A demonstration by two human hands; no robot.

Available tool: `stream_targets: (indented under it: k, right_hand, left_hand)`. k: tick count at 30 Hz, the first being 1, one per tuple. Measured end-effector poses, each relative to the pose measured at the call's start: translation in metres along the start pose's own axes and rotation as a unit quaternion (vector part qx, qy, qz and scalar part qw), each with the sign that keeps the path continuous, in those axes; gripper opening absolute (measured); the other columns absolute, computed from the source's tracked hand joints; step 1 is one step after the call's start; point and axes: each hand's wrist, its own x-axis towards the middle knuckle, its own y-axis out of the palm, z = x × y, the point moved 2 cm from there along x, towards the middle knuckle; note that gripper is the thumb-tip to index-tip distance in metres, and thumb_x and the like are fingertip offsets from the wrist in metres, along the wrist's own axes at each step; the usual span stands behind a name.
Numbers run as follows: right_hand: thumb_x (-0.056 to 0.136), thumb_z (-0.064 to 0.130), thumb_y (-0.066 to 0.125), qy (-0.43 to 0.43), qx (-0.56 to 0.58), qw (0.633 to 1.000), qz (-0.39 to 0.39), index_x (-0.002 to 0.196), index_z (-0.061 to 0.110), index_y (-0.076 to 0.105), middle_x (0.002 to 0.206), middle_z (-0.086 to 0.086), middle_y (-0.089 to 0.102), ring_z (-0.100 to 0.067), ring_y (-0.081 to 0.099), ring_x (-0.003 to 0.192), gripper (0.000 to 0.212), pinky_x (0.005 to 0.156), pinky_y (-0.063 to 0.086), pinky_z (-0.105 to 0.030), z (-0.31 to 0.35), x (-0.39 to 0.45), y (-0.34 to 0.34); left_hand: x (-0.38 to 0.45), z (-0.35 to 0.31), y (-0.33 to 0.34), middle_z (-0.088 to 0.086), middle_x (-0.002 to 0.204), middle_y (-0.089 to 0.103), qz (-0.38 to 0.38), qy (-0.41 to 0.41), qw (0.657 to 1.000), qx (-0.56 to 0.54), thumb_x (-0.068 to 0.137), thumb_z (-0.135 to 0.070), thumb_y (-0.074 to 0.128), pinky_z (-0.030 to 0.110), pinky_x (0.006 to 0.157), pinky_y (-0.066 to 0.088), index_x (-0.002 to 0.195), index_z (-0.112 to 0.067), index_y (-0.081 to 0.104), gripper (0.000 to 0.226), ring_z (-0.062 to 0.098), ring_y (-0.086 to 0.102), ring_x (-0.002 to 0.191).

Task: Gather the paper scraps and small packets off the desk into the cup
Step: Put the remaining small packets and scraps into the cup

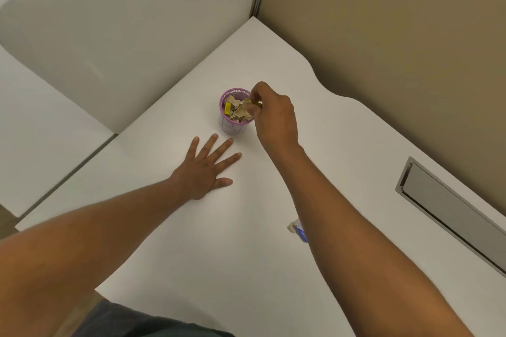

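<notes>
A small purple mesh cup [231,126] stands on the white desk [169,241], filled with tan paper scraps [241,111] and a yellow packet [227,108]. My right hand [275,115] hovers at the cup's right rim, fingertips pinched on a small yellowish packet [253,102] over the opening. Flat on the desk, just in front and left of the cup, lies my left hand [205,167], its fingers spread and holding nothing. A small blue and white packet [299,230] lies on the desk, partly hidden by my right forearm.
Beige partition walls close the desk at the back and right. A grey cable-tray lid [449,210] is set into the desk at the right. A second white desk surface [41,131] adjoins at the left, across a narrow gap.
</notes>
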Motion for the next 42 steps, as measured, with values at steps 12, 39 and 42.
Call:
stream_targets:
  k: [12,39,42]
  right_hand:
    - [0.099,0.020,0.059,-0.089,-0.226,0.967,0.069,0.104,0.012,0.077,0.105,-0.004,0.069,-0.024,0.053,0.103,0.020,0.065,0.042,-0.031,-0.011,0.031,0.045]
    - [0.094,0.030,0.068,0.223,-0.052,0.963,0.142,0.144,0.036,0.049,0.145,0.005,0.038,-0.022,0.043,0.129,0.054,0.093,0.053,-0.035,-0.129,-0.252,0.014]
    - [0.099,0.010,0.051,0.196,-0.066,0.969,0.133,0.139,0.030,0.053,0.139,-0.003,0.041,-0.028,0.043,0.123,0.045,0.098,0.045,-0.042,-0.118,-0.250,0.028]
  left_hand:
    - [0.000,0.001,0.000,-0.002,0.174,-0.028,-0.008,0.001,1.000,-0.006,0.101,-0.072,0.009,0.065,0.129,-0.007,0.161,-0.044,-0.023,0.074,0.037,-0.021,0.162]
    - [-0.004,-0.003,-0.012,0.008,0.176,0.015,-0.022,0.029,0.999,-0.001,0.091,-0.080,-0.012,0.072,0.122,0.016,0.165,-0.031,0.025,0.096,0.044,0.018,0.162]
    - [-0.005,-0.003,-0.011,0.007,0.177,0.008,-0.021,0.023,0.999,-0.007,0.087,-0.081,-0.018,0.070,0.124,0.012,0.166,-0.032,0.018,0.099,0.041,0.012,0.163]
